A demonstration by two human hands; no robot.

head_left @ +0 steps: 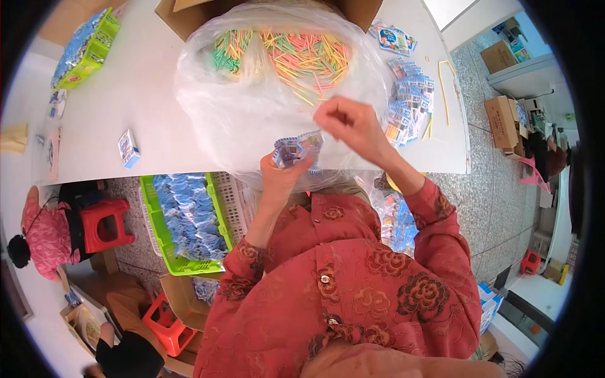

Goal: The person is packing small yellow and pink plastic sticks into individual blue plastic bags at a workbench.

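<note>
One blue-edged packet [291,150] is sitting in the left hand [282,177], whose grip is holding it low, fingers covering its lower side, over the near edge of the white counter [94,126]. Above and to the right, the right hand [348,124] is hovering apart from the packet, its fingers curling in toward the thumb; whether its grip is holding anything, I cannot tell. Below the counter, to the left, a lime-green basket [189,267] is carrying rows of blue packs [192,214]. Beyond the hands, a clear plastic bag [214,113] is spreading over the middle of the counter, its crumpled film lying around pink, yellow and green sticks [309,53]. To the right of it, a heap of packets [409,104] is crowding the counter's right side, while a small blue-and-white box [128,149] is lying on the left. Farther off, a cardboard box [176,22] is blocking the back edge, and a second green basket [97,48] is occupying the far left corner. Printed labels [417,87] are showing on the heap, but their writing is too small and blurred to read
</note>
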